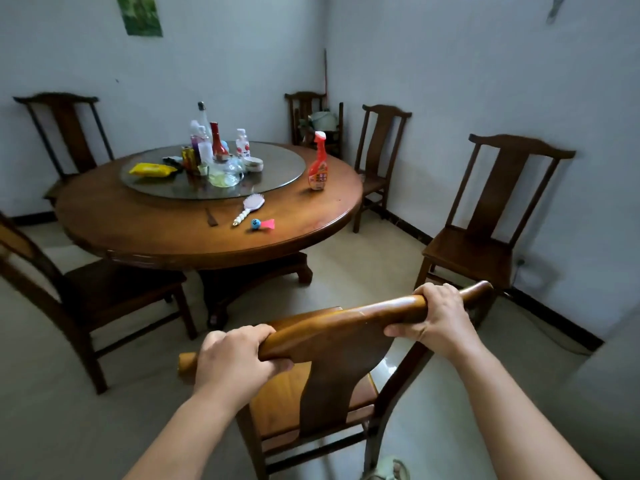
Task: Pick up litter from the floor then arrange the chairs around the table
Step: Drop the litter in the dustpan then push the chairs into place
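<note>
A brown wooden chair [332, 344] stands right in front of me, its back toward me and its seat facing the round wooden table [166, 233]. My left hand [233, 358] grips the left end of its curved top rail. My right hand [438, 315] grips the right end of the same rail. The rail tilts, higher on the right. A stretch of pale floor lies between this chair and the table.
More wooden chairs stand around: one at the near left [86, 289], one at the far left [65, 133], two at the right wall [491, 216] [379, 157], one in the corner [306, 112]. Bottles, an orange spray bottle [318, 164] and a hairbrush [250, 208] sit on the table.
</note>
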The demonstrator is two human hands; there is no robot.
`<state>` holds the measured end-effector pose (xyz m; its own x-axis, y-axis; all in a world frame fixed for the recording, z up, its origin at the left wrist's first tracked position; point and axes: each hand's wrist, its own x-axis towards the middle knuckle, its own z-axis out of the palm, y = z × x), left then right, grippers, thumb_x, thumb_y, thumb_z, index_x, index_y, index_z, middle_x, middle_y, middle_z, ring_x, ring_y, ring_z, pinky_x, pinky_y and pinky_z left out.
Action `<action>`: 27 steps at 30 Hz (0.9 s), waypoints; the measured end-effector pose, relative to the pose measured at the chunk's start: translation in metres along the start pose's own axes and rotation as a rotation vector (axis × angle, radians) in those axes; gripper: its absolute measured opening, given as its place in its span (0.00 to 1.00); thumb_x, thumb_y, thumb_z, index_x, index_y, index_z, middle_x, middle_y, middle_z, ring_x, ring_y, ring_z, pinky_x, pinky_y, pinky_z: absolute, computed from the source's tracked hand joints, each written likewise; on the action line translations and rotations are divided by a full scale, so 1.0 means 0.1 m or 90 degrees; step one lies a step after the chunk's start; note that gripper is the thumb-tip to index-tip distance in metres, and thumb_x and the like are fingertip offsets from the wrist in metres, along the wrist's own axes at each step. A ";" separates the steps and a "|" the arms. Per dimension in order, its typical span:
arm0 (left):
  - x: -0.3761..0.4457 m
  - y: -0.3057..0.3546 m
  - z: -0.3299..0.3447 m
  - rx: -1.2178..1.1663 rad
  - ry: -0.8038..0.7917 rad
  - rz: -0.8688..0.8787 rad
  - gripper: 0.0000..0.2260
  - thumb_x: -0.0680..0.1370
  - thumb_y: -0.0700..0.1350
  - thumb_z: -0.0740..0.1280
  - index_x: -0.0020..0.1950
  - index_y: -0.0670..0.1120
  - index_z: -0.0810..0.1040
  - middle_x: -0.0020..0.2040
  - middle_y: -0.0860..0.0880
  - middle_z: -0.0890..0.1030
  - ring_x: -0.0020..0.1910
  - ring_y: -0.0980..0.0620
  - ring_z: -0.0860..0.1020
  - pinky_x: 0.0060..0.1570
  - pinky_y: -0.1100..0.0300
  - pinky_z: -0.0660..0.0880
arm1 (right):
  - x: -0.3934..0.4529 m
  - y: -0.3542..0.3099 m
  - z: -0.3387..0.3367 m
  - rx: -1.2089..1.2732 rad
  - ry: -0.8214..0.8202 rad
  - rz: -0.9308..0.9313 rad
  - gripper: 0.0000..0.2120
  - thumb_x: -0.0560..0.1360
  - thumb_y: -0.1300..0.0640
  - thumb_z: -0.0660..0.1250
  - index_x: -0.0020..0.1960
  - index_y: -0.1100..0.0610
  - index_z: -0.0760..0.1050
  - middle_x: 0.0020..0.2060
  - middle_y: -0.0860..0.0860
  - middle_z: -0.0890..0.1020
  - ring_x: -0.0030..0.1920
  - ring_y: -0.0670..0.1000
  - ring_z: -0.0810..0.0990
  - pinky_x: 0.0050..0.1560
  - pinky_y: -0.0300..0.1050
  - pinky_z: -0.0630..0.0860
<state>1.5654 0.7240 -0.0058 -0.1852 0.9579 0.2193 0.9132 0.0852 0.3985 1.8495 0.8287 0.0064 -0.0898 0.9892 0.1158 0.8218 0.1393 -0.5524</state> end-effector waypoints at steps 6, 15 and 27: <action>0.25 -0.45 -0.10 0.048 0.058 -0.073 0.16 0.67 0.62 0.70 0.53 0.61 0.76 0.46 0.59 0.80 0.52 0.55 0.75 0.59 0.56 0.59 | 0.36 -0.46 0.41 0.016 -0.018 -0.035 0.32 0.54 0.33 0.74 0.49 0.47 0.65 0.57 0.49 0.69 0.70 0.55 0.54 0.65 0.66 0.61; 0.71 -0.85 -0.23 0.098 -0.007 -0.197 0.15 0.66 0.62 0.72 0.49 0.65 0.72 0.47 0.60 0.73 0.57 0.52 0.70 0.61 0.52 0.55 | 0.64 -0.80 0.84 0.073 0.024 -0.059 0.33 0.52 0.32 0.73 0.46 0.49 0.65 0.57 0.51 0.70 0.70 0.56 0.52 0.62 0.73 0.62; 0.79 -0.31 -0.03 0.094 0.004 -0.379 0.25 0.63 0.73 0.60 0.53 0.61 0.69 0.62 0.55 0.71 0.70 0.49 0.58 0.67 0.31 0.38 | 0.92 -0.60 0.71 0.123 -0.037 -0.090 0.35 0.50 0.26 0.62 0.48 0.48 0.68 0.61 0.51 0.68 0.71 0.53 0.48 0.63 0.74 0.59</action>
<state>1.5211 0.7967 0.0019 -0.6807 0.7326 0.0021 0.6928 0.6428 0.3269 1.7516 0.9147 -0.0085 -0.2326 0.9595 0.1589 0.6761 0.2770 -0.6827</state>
